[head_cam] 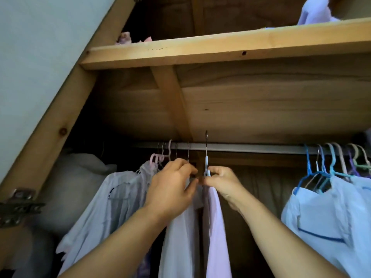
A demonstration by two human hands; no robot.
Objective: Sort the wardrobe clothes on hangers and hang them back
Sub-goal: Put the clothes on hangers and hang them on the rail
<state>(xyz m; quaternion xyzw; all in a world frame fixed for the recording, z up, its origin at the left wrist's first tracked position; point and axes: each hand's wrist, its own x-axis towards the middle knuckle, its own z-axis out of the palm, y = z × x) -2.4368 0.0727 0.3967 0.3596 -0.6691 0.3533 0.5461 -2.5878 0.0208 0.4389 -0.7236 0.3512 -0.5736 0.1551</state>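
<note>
Two hands at rail (251,147) | right hand (221,178) pinches hanger (206,167) of pink shirt (215,227), hook above rail's middle | left hand (172,183) curled on neighbouring white shirt (180,237) | advice: lower hook squarely, keep shirts parted.

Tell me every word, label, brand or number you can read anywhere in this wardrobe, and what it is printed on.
None: no readable text shows anywhere.
The shirts, the hangers, the wooden shelf and the rail bear no visible writing.
The metal hinge shows only screws, no marking that can be made out.
</note>
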